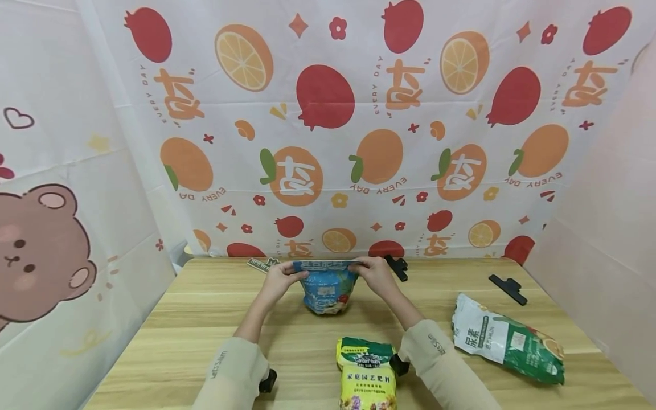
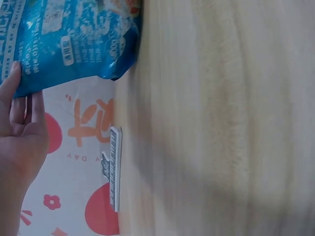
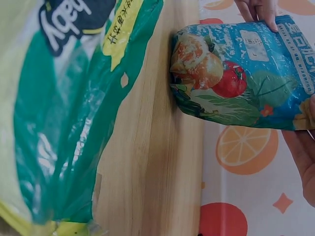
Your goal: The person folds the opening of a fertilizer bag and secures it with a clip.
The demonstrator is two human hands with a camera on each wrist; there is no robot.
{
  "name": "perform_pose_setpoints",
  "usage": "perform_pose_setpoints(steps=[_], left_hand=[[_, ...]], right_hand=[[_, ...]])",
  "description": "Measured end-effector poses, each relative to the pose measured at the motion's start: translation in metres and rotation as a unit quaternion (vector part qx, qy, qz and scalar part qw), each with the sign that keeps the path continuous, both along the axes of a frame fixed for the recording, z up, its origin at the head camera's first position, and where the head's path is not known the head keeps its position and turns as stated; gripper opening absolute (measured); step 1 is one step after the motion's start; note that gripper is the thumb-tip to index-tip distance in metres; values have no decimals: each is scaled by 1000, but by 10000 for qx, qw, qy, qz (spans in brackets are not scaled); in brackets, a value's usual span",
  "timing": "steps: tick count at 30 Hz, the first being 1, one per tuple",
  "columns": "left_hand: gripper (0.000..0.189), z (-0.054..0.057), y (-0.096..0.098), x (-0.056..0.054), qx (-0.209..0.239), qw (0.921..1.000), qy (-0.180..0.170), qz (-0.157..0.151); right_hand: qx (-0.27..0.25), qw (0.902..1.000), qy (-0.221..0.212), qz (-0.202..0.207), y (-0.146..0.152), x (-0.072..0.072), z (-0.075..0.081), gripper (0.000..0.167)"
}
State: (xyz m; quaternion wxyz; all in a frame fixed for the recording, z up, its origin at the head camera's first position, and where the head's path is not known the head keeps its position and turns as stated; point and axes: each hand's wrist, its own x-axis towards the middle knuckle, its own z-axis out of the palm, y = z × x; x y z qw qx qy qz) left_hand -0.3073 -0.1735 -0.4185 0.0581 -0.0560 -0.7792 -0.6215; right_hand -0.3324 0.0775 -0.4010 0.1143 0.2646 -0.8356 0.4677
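A blue bag of fertilizer [image 1: 328, 291], printed with vegetables, stands near the table's back edge. My left hand [image 1: 279, 279] pinches its upper left corner between thumb and fingers; my right hand [image 1: 376, 274] pinches the upper right corner, so the top edge runs straight between them. In the left wrist view the left thumb lies on the front of the bag [image 2: 64, 44], fingers behind. The right wrist view has the bag's printed front [image 3: 236, 73] with both hands at its top corners. The bag's base is down at the table surface.
A yellow and green bag [image 1: 365, 376] lies in front, between the forearms. At the right lies a white and green bag [image 1: 507, 341], with a black clip [image 1: 508, 288] behind it. Another black clip [image 1: 397, 267] is by the right hand, a striped clip [image 1: 262, 263] by the left.
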Motion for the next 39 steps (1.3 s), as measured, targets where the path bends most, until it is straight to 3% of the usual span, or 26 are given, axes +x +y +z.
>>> perform_pose_setpoints(steps=[2,5,10,14,16,17,19,21,24,25,27,29,31,34,37,39], left_hand=[[16,0,-3,-1,169,9995,-86,-254],[34,-2,-8,-2,787,9945,-352,-593],[45,-6,-17,-1,1465,9839,-600,-832],[37,-16,-22,-4,760,9944,-313,-668],[32,-22,-23,-7,-76,9992,60,-397],[32,-26,-24,-8,-534,9979,243,-278],[33,-33,-23,-11,-1549,9856,671,-37],[39,-39,-22,-13,-2672,9592,921,111],[53,-42,-19,-12,-3748,9242,720,117],[56,-41,-18,-12,-3971,9164,491,49],[57,-41,-17,-9,-4308,9020,289,-45],[51,-40,-17,-7,-4503,8925,229,-89],[35,-40,-18,-6,-4724,8800,494,-49],[18,-40,-19,-8,-5072,8548,1089,170],[18,-39,-20,-11,-5274,8350,1533,330],[19,-37,-20,-11,-5339,8283,1663,348]], right_hand=[[5,10000,-24,-28,0,0,1,10],[17,9999,-113,-20,-1,-2,1,11],[-22,9994,-336,111,-4,-3,2,13],[-44,9991,-414,120,-4,-2,1,13],[-26,9991,-412,101,-3,-1,1,13],[-20,9991,-411,88,-3,-1,0,12],[-26,9991,-425,69,-2,1,0,11],[-7,9992,-406,58,-1,1,0,11],[-13,9993,-367,71,-1,1,0,10],[-5,9993,-353,94,-1,0,-1,11],[-2,9993,-325,172,-2,0,-1,11],[-3,9992,-325,244,-2,0,-1,12],[7,9990,-331,296,-2,0,-1,12],[-27,9991,-355,238,-2,0,1,12],[6,9993,-368,81,-1,0,2,11],[4,9993,-360,79,0,-1,3,12]])
